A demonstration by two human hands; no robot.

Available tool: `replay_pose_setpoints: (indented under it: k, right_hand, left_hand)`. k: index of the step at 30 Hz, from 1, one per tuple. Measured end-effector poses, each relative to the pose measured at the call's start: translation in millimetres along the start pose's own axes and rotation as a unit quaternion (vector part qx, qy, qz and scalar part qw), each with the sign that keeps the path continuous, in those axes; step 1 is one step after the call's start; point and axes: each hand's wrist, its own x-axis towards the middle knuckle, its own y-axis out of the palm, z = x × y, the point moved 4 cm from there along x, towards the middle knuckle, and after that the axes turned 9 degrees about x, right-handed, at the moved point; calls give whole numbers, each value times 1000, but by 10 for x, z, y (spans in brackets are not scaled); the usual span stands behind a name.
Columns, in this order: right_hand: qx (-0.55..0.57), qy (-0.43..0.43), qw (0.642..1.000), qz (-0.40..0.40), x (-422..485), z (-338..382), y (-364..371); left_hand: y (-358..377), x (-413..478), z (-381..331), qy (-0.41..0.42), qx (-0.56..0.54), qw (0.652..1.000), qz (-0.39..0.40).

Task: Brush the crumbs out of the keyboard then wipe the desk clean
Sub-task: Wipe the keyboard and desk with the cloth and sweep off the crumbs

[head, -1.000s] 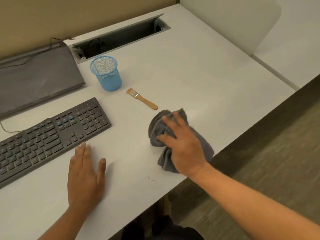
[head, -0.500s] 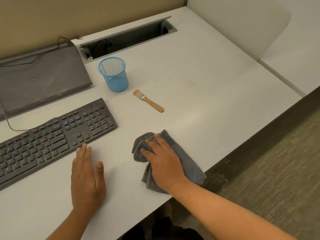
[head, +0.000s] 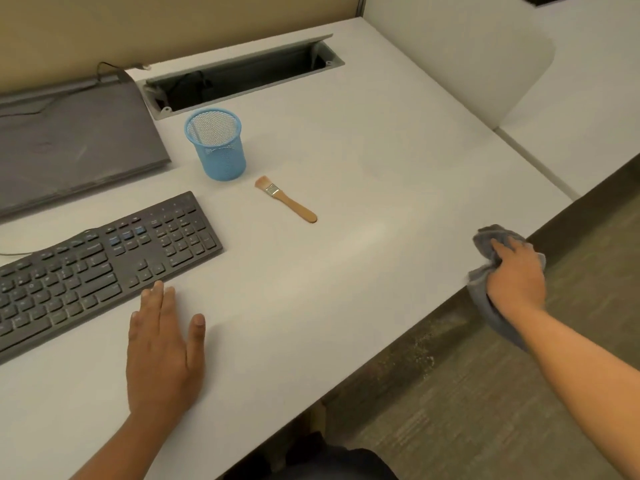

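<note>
A dark keyboard (head: 93, 265) lies at the left of the white desk (head: 346, 258). A small wooden-handled brush (head: 285, 199) rests on the desk to the right of the keyboard. My left hand (head: 162, 351) lies flat on the desk just in front of the keyboard, fingers apart, holding nothing. My right hand (head: 516, 275) grips a bunched grey cloth (head: 486, 239) at the desk's right front edge, with part of the cloth hanging past the edge.
A blue mesh pen cup (head: 216, 148) stands behind the brush. A closed grey laptop (head: 69, 147) lies at the back left, and an open cable tray slot (head: 242, 79) is behind the cup. Pale crumbs speckle the carpet (head: 424, 355) below the desk edge.
My right hand has swept the cloth from the middle of the desk's front out to the right edge. My left hand has stayed flat in front of the keyboard.
</note>
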Motion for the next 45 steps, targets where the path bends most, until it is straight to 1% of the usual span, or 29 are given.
replay_pose_setpoints:
  k: [3,5,6,9,11,12,13,14,16,17,18,19,20,22,24,28,31,34,37,39,40,42,45]
  right_hand:
    - [-34,37,999,8,157,-68,-192]
    - [-51,33,998,-2,196,65,-289]
    - [-54,19,998,-8,201,165,-319]
    - [17,-85,996,-19,35,694,-280]
    - [70,-178,982,1,-283,1219,-140]
    - [95,-235,967,15,-525,1505,-42]
    - [118,-301,946,28,-823,1786,64]
    - [138,-373,916,46,-1167,2045,181]
    - [159,-509,842,81,-1861,2471,403]
    - [160,-556,810,96,-2126,2615,525]
    - [154,-582,791,111,-2310,2710,659]
    - [142,-588,786,126,-2404,2760,780]
    - [128,-579,792,143,-2415,2782,872]
    - [110,-536,818,179,-2266,2741,973]
    - [104,-489,845,190,-2002,2622,942]
    - [88,-336,927,138,-1206,2025,664]
    - [88,-206,969,101,-584,1347,482]
    - [45,-100,992,61,-60,721,233]
    - [30,-11,998,45,205,366,-29]
    - [25,10,999,35,241,322,-133]
    - [25,4,999,24,228,364,-166]
    - [28,-30,999,13,162,547,-162]
    - [54,-103,993,21,-11,953,-17]
  left_hand:
    - [-4,4,4,-10,-2,1000,4]
    - [-21,-1,7,-16,-8,1000,1]
    - [-31,-4,11,-19,-14,1000,-2]
    - [-48,-4,31,-31,-33,999,-7]
    - [-62,1,53,-38,-42,998,-11]
    - [-75,3,64,-41,-45,998,-15]
    - [-88,4,74,-42,-46,998,-18]
    - [-102,7,84,-42,-46,998,-21]
    - [-125,25,110,-43,-43,998,-28]
    - [-134,41,123,-43,-40,998,-32]
    - [-139,60,134,-43,-36,998,-34]
    - [-142,78,144,-43,-33,998,-35]
    - [-143,98,154,-44,-30,998,-36]
    - [-140,140,186,-47,-21,998,-35]
    - [-143,179,236,-44,-4,998,-34]
    - [-165,254,364,-36,23,998,-36]
    - [-175,303,465,-31,43,998,-33]
    - [-198,373,532,-25,54,998,-38]
    - [-216,434,566,-19,55,997,-45]
    - [-201,453,597,-25,53,997,-46]
    - [-192,468,611,-28,54,997,-46]
    - [-173,500,633,-33,59,997,-45]
    - [-171,535,648,-42,58,996,-45]
